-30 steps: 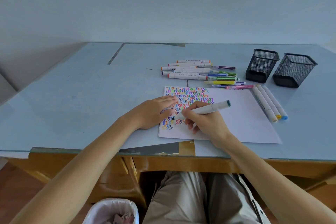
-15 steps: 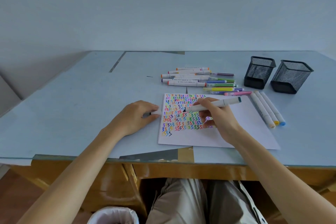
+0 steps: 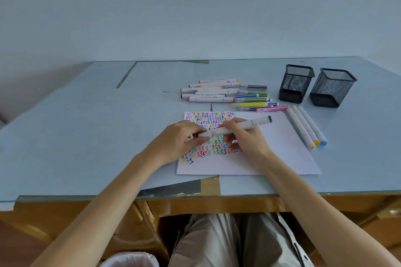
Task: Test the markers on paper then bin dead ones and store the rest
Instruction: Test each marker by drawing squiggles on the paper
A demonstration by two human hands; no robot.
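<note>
One pale blue table (image 3: 86,136), glass-topped. White paper (image 3: 282,154) near front edge, left half packed with multicoloured zigzag rows. Two black mesh cups (image 3: 296,83) far right, standing upright. Loose marker pile (image 3: 217,93) beyond paper; three white markers (image 3: 303,125) just beside its right edge. Held over paper: white marker (image 3: 238,125), dark teal end cap, gripped by curled right hand (image 3: 243,136). Left hand (image 3: 180,138) fingers pinching white cap (image 3: 205,134) at its near end.
</note>
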